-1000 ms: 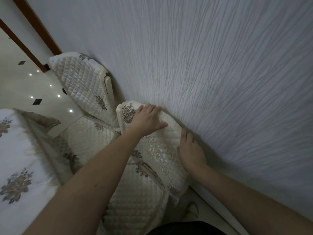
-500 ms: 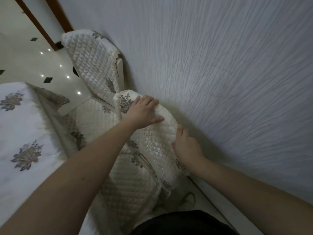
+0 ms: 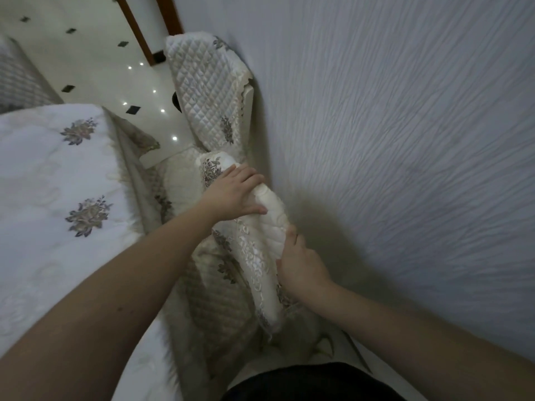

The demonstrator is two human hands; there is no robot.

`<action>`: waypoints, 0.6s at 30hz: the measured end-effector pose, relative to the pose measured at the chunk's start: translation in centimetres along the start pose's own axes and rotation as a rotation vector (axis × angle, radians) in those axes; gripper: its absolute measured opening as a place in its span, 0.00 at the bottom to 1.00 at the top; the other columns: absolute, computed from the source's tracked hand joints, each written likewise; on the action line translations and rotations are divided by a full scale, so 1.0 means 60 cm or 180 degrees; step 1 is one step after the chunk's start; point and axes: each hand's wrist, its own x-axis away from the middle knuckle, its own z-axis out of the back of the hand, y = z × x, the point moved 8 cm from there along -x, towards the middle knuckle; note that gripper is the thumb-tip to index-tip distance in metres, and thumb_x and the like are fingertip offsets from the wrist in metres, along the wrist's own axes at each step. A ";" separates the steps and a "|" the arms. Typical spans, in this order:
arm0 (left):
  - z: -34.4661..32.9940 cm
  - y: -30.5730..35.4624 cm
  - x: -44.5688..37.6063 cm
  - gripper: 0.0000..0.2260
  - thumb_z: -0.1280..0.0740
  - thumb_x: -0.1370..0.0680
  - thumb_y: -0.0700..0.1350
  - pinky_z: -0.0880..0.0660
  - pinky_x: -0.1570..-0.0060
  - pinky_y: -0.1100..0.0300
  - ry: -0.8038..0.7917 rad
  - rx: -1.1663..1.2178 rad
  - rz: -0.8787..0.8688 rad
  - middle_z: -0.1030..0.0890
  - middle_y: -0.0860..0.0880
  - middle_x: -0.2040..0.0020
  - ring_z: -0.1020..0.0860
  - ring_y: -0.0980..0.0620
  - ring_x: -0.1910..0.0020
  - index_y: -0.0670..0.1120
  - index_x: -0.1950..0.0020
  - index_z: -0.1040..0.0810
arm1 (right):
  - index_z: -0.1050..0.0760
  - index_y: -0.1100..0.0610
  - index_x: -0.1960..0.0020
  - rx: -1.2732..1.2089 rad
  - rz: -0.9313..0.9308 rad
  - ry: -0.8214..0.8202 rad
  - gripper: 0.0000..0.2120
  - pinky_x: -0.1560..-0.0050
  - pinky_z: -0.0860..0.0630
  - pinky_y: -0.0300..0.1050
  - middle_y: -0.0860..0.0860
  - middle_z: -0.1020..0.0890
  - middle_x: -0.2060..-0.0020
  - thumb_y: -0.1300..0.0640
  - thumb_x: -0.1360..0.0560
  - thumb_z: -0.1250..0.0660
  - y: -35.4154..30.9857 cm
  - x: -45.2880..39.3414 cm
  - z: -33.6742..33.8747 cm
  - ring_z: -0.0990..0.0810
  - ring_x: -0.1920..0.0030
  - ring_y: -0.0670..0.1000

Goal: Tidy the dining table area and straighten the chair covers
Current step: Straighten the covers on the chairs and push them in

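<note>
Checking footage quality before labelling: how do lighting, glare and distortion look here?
Head view: dim, soft light; a broad shadow on the wall beside the left hand and right hand gripping the chair cover; spot glare on the glossy floor; wide-angle stretch in the near forearms.
</note>
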 end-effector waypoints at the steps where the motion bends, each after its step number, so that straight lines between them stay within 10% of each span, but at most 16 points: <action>1: 0.002 -0.005 0.011 0.40 0.49 0.30 0.76 0.41 0.29 0.43 -0.0002 -0.0001 0.0016 0.28 0.47 0.35 0.32 0.44 0.32 0.48 0.31 0.30 | 0.57 0.64 0.24 -0.0092 0.0039 -0.0067 0.33 0.55 0.26 0.48 0.62 0.36 0.31 0.56 0.20 0.42 -0.009 0.004 -0.004 0.22 0.44 0.59; 13: 0.005 -0.038 0.130 0.37 0.45 0.26 0.72 0.42 0.29 0.41 -0.0182 0.0002 0.0280 0.33 0.46 0.28 0.40 0.46 0.26 0.47 0.28 0.35 | 0.62 0.61 0.23 -0.0419 0.0581 -0.0654 0.37 0.45 0.27 0.51 0.61 0.44 0.26 0.53 0.20 0.41 -0.085 0.047 -0.031 0.27 0.37 0.61; 18: 0.006 -0.025 0.144 0.40 0.52 0.27 0.74 0.46 0.27 0.47 -0.0267 0.0068 0.0660 0.45 0.48 0.21 0.51 0.50 0.22 0.49 0.23 0.42 | 0.53 0.58 0.24 -0.0371 0.1001 -0.0619 0.33 0.53 0.25 0.51 0.57 0.23 0.41 0.44 0.21 0.44 -0.059 0.039 -0.024 0.21 0.48 0.59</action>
